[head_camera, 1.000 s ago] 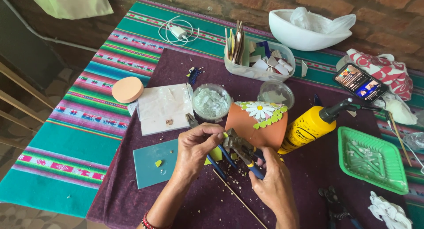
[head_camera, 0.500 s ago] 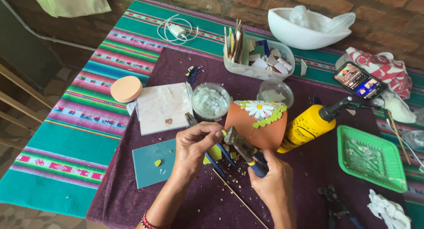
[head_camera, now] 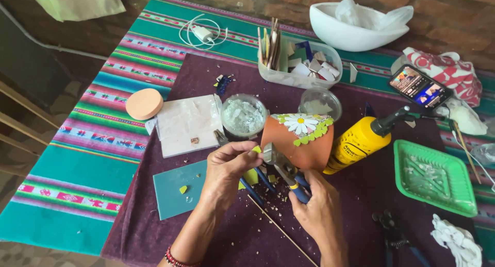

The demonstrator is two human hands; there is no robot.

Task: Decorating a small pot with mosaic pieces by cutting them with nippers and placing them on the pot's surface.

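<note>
Left hand (head_camera: 225, 170) fingers pinch small yellow-green chip (head_camera: 256, 150); right hand (head_camera: 320, 211) grips metal nippers (head_camera: 282, 169), blue handles.

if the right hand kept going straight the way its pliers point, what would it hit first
The right hand aims its pliers up and left, at the small yellow-green chip pinched in the left hand. That chip comes first; the jaws look almost on it, though depth is hard to judge.

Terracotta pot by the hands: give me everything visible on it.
The terracotta pot lies tipped on the purple cloth, rim side up. It looks like unglazed orange-brown clay, with a white daisy mosaic and yellow-green leaf pieces along its upper edge. The yellow glue bottle lies against its right side. Pliers in the right hand reach its lower left edge.
</note>
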